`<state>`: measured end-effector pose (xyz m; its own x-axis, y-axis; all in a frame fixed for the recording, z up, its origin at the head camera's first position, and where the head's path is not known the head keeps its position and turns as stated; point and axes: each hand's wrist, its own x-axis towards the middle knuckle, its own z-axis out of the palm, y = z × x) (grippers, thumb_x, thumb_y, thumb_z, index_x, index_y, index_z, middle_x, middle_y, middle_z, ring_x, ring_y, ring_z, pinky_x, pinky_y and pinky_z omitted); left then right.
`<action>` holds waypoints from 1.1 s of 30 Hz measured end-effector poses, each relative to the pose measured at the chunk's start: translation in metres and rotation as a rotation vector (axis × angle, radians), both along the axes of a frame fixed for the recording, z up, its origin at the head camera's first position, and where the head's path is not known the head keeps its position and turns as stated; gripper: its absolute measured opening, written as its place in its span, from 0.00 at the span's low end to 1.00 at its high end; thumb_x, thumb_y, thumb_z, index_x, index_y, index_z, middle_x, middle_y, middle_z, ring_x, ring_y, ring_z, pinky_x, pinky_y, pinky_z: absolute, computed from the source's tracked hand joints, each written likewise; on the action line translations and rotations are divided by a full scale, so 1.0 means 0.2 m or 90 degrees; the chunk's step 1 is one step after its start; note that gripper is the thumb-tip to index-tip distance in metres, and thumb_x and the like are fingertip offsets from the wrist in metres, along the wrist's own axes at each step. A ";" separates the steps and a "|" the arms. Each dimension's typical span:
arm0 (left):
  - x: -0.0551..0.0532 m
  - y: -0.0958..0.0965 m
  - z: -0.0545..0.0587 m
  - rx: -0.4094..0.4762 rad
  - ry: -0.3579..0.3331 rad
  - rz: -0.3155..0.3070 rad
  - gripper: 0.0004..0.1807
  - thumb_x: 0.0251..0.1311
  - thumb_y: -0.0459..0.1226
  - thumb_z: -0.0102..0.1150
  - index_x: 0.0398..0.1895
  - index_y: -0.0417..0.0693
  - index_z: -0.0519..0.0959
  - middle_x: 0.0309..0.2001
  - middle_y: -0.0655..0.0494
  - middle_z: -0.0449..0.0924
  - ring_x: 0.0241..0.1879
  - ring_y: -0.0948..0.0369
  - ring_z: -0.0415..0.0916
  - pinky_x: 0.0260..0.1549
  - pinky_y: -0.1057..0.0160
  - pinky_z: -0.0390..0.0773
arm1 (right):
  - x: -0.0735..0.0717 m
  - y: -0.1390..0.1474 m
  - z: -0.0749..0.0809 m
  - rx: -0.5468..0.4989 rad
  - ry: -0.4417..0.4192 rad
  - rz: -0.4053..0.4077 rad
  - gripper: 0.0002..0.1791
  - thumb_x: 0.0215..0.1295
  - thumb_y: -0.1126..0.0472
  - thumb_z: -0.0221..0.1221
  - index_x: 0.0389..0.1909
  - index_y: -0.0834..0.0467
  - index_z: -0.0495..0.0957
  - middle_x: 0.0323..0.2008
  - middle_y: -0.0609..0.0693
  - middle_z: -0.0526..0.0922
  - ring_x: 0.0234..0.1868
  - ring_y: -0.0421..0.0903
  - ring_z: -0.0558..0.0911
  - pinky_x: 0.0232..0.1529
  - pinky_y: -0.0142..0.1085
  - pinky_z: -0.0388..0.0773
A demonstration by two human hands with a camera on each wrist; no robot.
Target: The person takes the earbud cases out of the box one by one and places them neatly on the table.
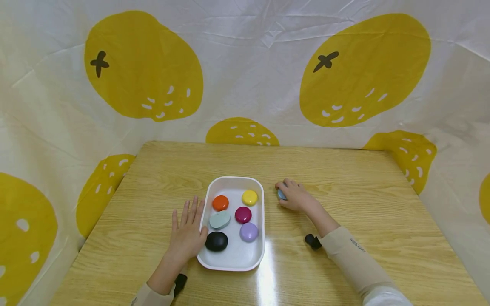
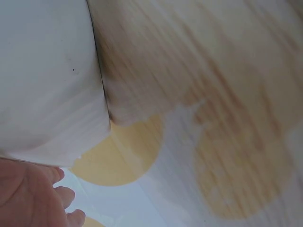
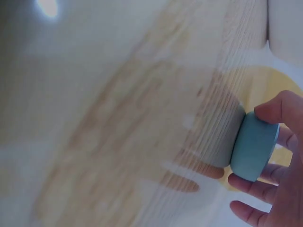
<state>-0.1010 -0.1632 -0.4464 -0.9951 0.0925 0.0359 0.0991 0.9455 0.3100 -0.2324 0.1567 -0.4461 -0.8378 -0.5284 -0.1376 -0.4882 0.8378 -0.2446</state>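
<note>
A white tray (image 1: pixel 232 259) with rounded corners lies on the wooden table. Against its left wall rests my left hand (image 1: pixel 188 237), fingers spread and straight, thumb over the rim beside a black oval piece (image 1: pixel 217 241). To the right of the tray, my right hand (image 1: pixel 295 196) grips a light blue rounded disc (image 1: pixel 281 194) at the tabletop. In the right wrist view the thumb and fingers curl round this disc (image 3: pixel 254 147), which stands right at the table surface. Its far side is partly covered by my fingers.
Inside the tray lie an orange piece (image 1: pixel 220 203), a yellow one (image 1: pixel 250 197), a crimson one (image 1: pixel 243 214), a lavender one (image 1: pixel 249 232) and a pale grey-green one (image 1: pixel 220 220). A fruit-patterned curtain (image 1: pixel 252 76) hangs behind and beside the table (image 1: pixel 344 170).
</note>
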 end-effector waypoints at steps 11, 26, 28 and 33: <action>0.00 0.00 0.00 0.003 -0.003 0.003 0.36 0.59 0.40 0.46 0.71 0.44 0.49 0.72 0.45 0.40 0.69 0.44 0.35 0.63 0.39 0.31 | 0.00 -0.04 0.05 -0.029 0.042 -0.043 0.30 0.58 0.53 0.56 0.62 0.53 0.62 0.60 0.62 0.63 0.60 0.62 0.64 0.57 0.63 0.51; 0.00 0.00 0.01 0.002 -0.008 0.003 0.36 0.59 0.40 0.45 0.71 0.44 0.49 0.72 0.45 0.40 0.70 0.44 0.35 0.63 0.39 0.32 | 0.16 -0.42 0.20 -0.066 0.195 0.143 0.25 0.61 0.54 0.53 0.59 0.51 0.65 0.56 0.54 0.68 0.57 0.51 0.67 0.55 0.51 0.60; 0.00 0.00 0.00 0.002 -0.006 0.003 0.36 0.59 0.40 0.45 0.71 0.43 0.49 0.72 0.44 0.41 0.70 0.44 0.35 0.63 0.39 0.31 | 0.17 -0.47 0.18 -0.040 0.196 0.160 0.24 0.62 0.53 0.52 0.60 0.50 0.64 0.56 0.54 0.68 0.58 0.51 0.66 0.54 0.50 0.61; 0.00 0.00 0.00 0.002 0.005 -0.001 0.36 0.58 0.40 0.46 0.70 0.43 0.51 0.71 0.43 0.42 0.69 0.44 0.37 0.62 0.38 0.33 | 0.21 -0.55 0.13 0.043 0.200 0.185 0.26 0.61 0.50 0.49 0.61 0.47 0.62 0.55 0.52 0.67 0.56 0.50 0.65 0.55 0.48 0.59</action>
